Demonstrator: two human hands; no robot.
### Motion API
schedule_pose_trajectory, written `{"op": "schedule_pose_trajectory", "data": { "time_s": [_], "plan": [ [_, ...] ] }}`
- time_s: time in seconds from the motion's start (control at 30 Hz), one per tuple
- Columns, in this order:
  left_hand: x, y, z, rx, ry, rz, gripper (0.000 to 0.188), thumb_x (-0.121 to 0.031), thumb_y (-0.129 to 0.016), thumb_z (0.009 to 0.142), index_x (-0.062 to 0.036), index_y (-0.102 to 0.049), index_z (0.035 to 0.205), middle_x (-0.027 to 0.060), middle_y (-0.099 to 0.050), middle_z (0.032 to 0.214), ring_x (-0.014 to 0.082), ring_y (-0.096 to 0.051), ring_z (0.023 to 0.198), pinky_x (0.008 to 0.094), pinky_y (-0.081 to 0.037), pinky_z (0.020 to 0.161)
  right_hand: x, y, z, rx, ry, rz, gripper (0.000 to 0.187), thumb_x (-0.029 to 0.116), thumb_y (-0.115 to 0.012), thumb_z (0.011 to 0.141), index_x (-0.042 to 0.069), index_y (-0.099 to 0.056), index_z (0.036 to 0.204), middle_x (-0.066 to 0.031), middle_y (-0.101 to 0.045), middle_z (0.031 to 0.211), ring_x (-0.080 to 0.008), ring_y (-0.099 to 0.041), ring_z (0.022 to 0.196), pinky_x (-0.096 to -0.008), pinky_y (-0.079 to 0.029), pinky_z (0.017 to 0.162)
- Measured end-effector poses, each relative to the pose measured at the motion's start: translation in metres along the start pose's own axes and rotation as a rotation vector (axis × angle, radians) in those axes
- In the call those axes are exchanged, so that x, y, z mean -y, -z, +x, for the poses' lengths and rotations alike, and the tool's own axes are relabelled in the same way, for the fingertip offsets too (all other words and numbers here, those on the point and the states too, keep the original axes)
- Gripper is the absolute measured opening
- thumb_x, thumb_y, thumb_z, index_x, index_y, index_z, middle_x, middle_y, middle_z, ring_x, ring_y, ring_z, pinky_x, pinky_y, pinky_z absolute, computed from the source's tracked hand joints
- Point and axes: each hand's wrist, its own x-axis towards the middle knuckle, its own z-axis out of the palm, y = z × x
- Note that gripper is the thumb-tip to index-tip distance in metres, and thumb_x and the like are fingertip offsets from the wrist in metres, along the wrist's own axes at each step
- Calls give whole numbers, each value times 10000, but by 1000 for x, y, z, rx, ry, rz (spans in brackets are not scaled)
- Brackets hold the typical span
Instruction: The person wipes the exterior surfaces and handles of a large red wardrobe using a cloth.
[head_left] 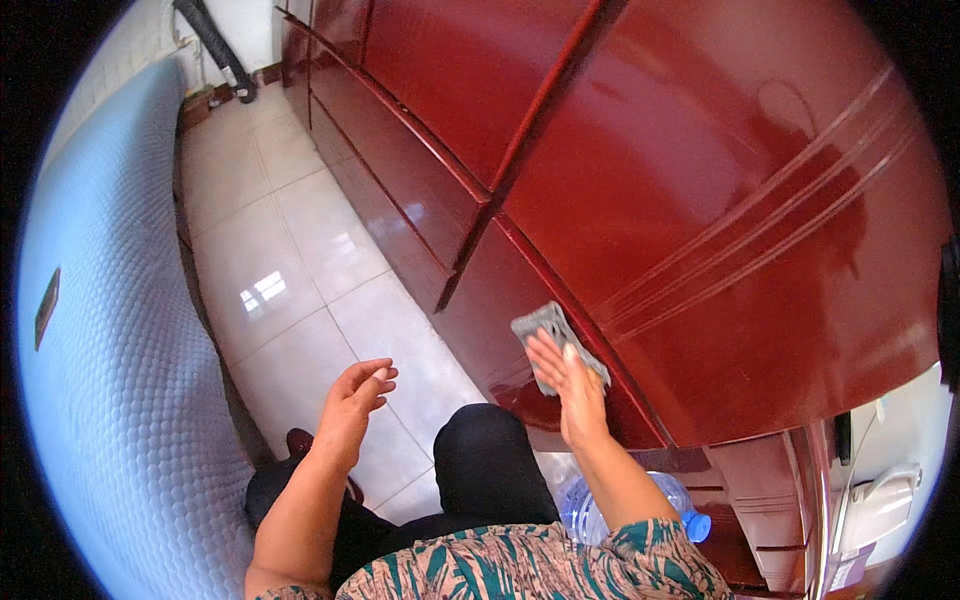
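My right hand (571, 388) holds a folded grey cloth (540, 322) against the glossy dark red cabinet (720, 220). Its fingers lie fairly straight over the cloth, close to the ledge that runs along the lower part of the front. The cloth's underside is hidden. My left hand (358, 398) hangs in the air over the tiled floor, with fingers loosely bent, apart and nothing seen in them. Between my two arms, a knee in black trousers (490, 455) sticks up near the cabinet's base.
A bed or mattress with a light blue quilted cover (130, 370) runs along the left. White floor tiles (270, 240) lie between it and the cabinet. A large clear bottle with a blue cap (697, 527) is beside my right forearm. A black tube-like object (215, 48) leans far left.
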Motion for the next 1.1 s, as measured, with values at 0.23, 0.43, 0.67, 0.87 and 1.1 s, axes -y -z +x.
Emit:
{"op": "schedule_pose_trajectory", "data": {
  "time_s": [0.23,0.43,0.67,0.87,1.1],
  "plan": [
    [-4,-2,3,17,-13,-27,395,-307,-536,944,-35,-548,1230,107,-608,1180,203,-553,1110,344,-411,947,-19,-52,91,152,-45,-4,565,438,-353,1001,51,-398,1410,-156,-481,1381,-243,-451,1286,-349,-338,1038],
    [-4,-4,2,31,-15,-91,381,-288,-533,944,-39,-550,1232,100,-606,1187,199,-547,1103,344,-401,952,-88,-68,138,298,-232,-141,620,427,-448,964,115,-290,1475,-153,-383,1459,-299,-355,1351,-421,-271,1084],
    [-8,-5,-1,62,-6,-127,360,-252,-529,955,-33,-544,1240,94,-603,1182,192,-541,1101,335,-399,964,-172,-64,166,436,-341,-243,654,364,-491,942,153,-221,1499,-119,-360,1473,-269,-281,1376,-498,-210,1081],
    [-8,-7,-1,84,25,-210,339,-205,-543,953,-14,-541,1233,106,-595,1184,201,-535,1114,339,-392,1000,-213,-62,172,460,-427,-286,678,371,-485,944,125,-191,1503,-149,-326,1490,-267,-271,1382,-513,-184,1088],
    [-7,-3,-3,45,54,-215,330,-213,-544,954,-29,-546,1229,96,-594,1186,195,-535,1109,336,-388,1002,-220,-49,127,186,-650,-148,805,582,-370,946,-4,-195,1469,-209,-341,1465,-316,-299,1372,-420,-204,1126]
  ]
}}
